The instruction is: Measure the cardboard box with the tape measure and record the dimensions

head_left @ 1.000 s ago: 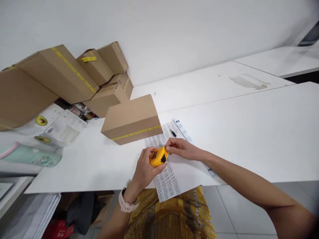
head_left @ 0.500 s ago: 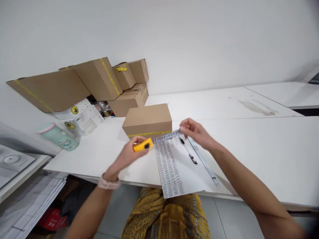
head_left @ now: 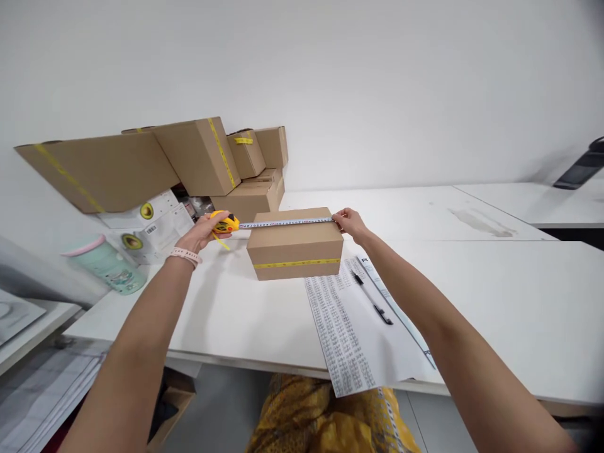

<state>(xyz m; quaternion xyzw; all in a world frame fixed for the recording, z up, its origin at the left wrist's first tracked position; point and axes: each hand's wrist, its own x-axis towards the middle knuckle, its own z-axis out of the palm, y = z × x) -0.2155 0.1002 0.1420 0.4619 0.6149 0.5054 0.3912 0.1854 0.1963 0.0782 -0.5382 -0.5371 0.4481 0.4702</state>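
My left hand grips the yellow case of a tape measure, left of a cardboard box. The blade runs out to the right across the top of that box. At the box's right edge, my right hand pinches the blade's free end. A yellow printed strip goes along the box's front face. In front of it lies a printed sheet with columns of small text, hanging a little over the table edge. A black-capped pen rests on the sheet.
Several cardboard boxes are stacked at the back left, by white cartons with avocado pictures. A mint tumbler stands at the left. At the far right is a dark bottle on the white table.
Both hands have moved from above the sheet to the box top. The tape's blade is drawn out longer, with my left hand now farther left.
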